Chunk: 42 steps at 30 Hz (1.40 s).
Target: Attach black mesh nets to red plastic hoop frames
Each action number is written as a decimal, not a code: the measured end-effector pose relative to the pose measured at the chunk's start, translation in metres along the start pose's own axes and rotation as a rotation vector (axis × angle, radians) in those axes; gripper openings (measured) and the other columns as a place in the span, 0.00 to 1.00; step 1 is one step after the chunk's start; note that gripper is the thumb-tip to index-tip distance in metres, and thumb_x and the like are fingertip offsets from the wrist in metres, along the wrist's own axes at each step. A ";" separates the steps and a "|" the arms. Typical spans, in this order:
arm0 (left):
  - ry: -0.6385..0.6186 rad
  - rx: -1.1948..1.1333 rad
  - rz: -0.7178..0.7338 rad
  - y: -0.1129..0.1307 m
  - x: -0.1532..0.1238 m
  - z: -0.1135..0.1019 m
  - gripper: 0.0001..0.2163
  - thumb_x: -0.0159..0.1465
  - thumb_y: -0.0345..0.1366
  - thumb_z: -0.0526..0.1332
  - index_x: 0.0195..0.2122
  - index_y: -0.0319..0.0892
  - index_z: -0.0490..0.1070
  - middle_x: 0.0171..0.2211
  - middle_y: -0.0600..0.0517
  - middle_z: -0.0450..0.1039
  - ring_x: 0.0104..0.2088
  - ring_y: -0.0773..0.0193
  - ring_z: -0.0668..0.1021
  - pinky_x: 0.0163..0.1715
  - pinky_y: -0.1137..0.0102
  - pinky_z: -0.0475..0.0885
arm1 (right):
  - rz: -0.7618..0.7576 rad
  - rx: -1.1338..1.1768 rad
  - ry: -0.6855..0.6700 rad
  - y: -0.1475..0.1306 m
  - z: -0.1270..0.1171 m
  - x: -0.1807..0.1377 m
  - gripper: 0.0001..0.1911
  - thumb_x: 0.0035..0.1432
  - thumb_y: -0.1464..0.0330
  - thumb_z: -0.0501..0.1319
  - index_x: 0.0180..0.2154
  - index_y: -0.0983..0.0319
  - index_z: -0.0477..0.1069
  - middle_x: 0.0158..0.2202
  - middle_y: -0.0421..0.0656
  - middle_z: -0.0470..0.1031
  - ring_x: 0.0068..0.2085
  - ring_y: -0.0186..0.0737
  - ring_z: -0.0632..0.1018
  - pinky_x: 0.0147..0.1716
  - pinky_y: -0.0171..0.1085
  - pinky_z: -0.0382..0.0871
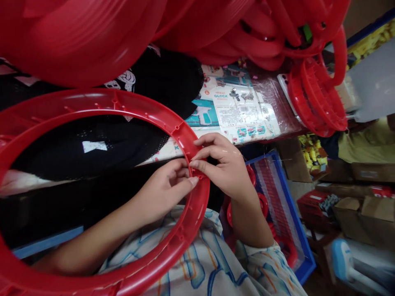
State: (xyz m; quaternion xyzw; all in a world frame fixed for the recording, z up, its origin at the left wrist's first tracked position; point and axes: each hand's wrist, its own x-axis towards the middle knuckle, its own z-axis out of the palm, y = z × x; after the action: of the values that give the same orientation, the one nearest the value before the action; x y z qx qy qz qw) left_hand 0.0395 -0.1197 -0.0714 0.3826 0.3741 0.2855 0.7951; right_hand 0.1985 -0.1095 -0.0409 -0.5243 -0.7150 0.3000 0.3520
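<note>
A large red plastic ring [173,250], hollow side up with small ribs and posts inside its channel, lies tilted across my lap and the table edge. My left hand [168,183] reaches through its opening, with the thumb on the channel and the fingers curled at the inner rim. From the outer side, my right hand [220,164] bends over the ring, its thumb and fingertips pressed close together at the inner wall. Whether a small part sits between those fingertips is hidden. A black cloth [129,139] with white print lies under and behind the ring.
Red plastic rings [101,45] crowd the top, close above the work. Printed packaging [237,102] covers the table, with red hoops [317,98] at its right end. A blue crate [296,230] with red parts stands low right, near cardboard boxes [354,218].
</note>
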 end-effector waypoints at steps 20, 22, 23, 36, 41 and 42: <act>-0.095 0.174 -0.028 0.006 -0.003 -0.001 0.16 0.56 0.28 0.56 0.47 0.44 0.64 0.35 0.55 0.74 0.32 0.65 0.76 0.30 0.73 0.70 | -0.354 -0.234 -0.323 0.000 -0.024 0.011 0.04 0.56 0.72 0.62 0.32 0.59 0.76 0.49 0.45 0.68 0.51 0.44 0.69 0.49 0.44 0.68; -0.090 0.221 -0.014 0.004 -0.003 -0.002 0.16 0.57 0.28 0.56 0.47 0.44 0.64 0.35 0.55 0.74 0.31 0.65 0.76 0.30 0.72 0.70 | -0.355 -0.272 -0.343 -0.002 -0.024 0.012 0.03 0.56 0.71 0.63 0.32 0.60 0.76 0.49 0.46 0.68 0.50 0.45 0.69 0.49 0.44 0.67; -0.075 0.251 -0.009 0.003 -0.003 -0.003 0.15 0.57 0.29 0.55 0.46 0.44 0.64 0.34 0.54 0.74 0.31 0.64 0.76 0.29 0.71 0.70 | -0.350 -0.288 -0.349 -0.003 -0.023 0.013 0.03 0.55 0.71 0.63 0.31 0.60 0.76 0.48 0.46 0.68 0.50 0.45 0.70 0.49 0.44 0.67; 0.047 0.413 -0.029 -0.001 -0.002 0.002 0.14 0.57 0.31 0.55 0.46 0.43 0.63 0.31 0.54 0.70 0.29 0.63 0.74 0.29 0.69 0.68 | -0.102 0.155 -0.019 0.007 -0.011 0.012 0.04 0.51 0.70 0.68 0.31 0.56 0.76 0.45 0.40 0.69 0.49 0.41 0.71 0.50 0.44 0.68; -0.018 0.305 -0.026 -0.003 -0.003 0.001 0.14 0.57 0.29 0.54 0.45 0.42 0.62 0.30 0.56 0.70 0.27 0.65 0.73 0.29 0.70 0.67 | -0.130 0.076 -0.011 0.009 0.001 0.025 0.03 0.50 0.68 0.69 0.30 0.55 0.76 0.48 0.39 0.70 0.50 0.42 0.71 0.48 0.45 0.70; -0.034 0.280 -0.020 -0.003 -0.003 0.000 0.13 0.57 0.29 0.54 0.45 0.42 0.63 0.30 0.55 0.70 0.28 0.65 0.74 0.30 0.70 0.68 | -0.136 0.075 -0.013 0.010 0.004 0.026 0.03 0.50 0.68 0.69 0.30 0.55 0.77 0.49 0.39 0.70 0.51 0.42 0.71 0.48 0.45 0.70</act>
State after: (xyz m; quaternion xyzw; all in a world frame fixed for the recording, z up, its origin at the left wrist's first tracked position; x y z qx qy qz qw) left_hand 0.0384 -0.1240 -0.0730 0.4906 0.4006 0.2161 0.7430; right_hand 0.1957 -0.0815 -0.0461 -0.4590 -0.7395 0.3056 0.3861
